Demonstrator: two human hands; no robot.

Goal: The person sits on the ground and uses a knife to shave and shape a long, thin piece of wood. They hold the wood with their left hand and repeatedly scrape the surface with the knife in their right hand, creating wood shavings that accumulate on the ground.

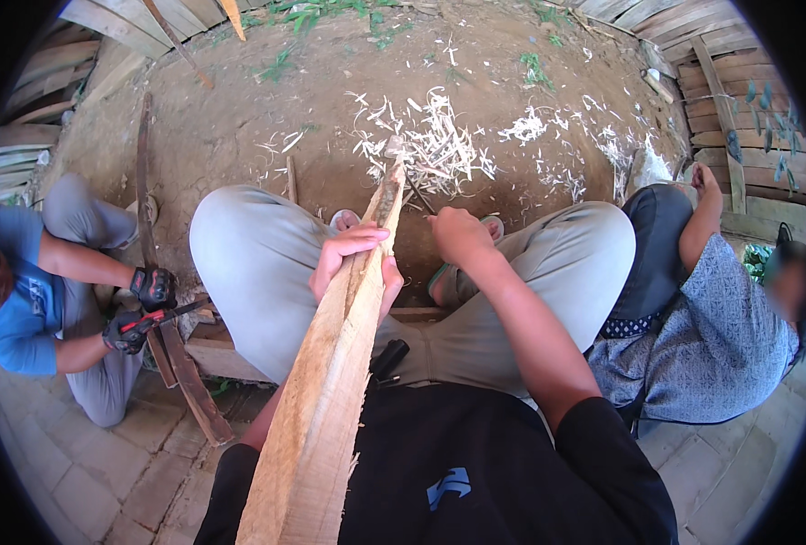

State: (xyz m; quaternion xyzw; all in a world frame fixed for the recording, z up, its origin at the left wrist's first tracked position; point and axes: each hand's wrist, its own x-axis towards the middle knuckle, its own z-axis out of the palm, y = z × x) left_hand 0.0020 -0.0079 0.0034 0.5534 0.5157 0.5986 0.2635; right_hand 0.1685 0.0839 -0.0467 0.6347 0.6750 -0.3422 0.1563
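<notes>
A long squared wooden beam (316,391) rises from the lower edge across my lap, its narrowed far end pointing away from me. My left hand (353,263) is wrapped round the beam near that end, fingers over the top and thumb at its right side. To the right of the tip, my right hand (463,238) is closed in a fist. From it a thin, dark, blade-like tool (417,193) reaches up and left toward the beam's tip; its handle is hidden by my fingers. Whether the tool touches the wood I cannot tell.
Pale wood shavings (439,136) lie heaped on the dirt ground beyond the tip. At left, a gloved person (21,291) holds a red-handled saw (153,318) at a dark wooden strip (194,386). Another person (702,336) sits close at my right. Plank walls (748,109) stand beyond.
</notes>
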